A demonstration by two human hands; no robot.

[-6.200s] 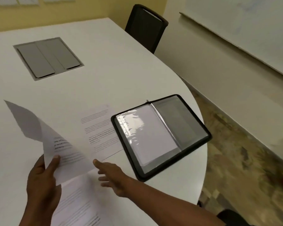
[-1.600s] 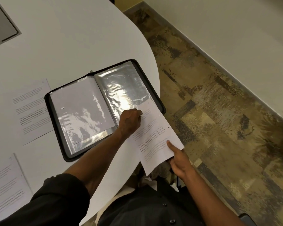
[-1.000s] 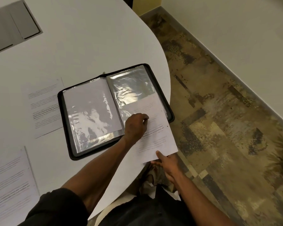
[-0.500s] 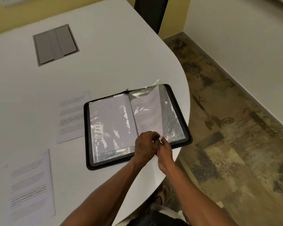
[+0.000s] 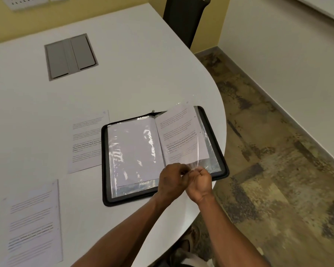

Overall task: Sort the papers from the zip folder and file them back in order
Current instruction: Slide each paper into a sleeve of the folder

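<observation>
Two hands meet at the folder's (image 5: 163, 160) near edge on the counter (image 5: 123, 83): left hand (image 5: 173, 182) and right hand (image 5: 200, 181) both pinch the clear sleeve (image 5: 198, 151) over a filed paper (image 5: 179, 135). Thin, slippery, limp film probably needs gripping at its corner. Two sheets (image 5: 87, 141) lie loose left of it.

I'm seeing a black-edged zip folder (image 5: 206, 120) with shiny clear sleeves on a white table (image 5: 123, 54). White sheets with black print (image 5: 87, 139) left of it, grey hatch (image 5: 70, 56) behind, mottled brown floor (image 5: 278, 180), yellow wall (image 5: 85, 14).
</observation>
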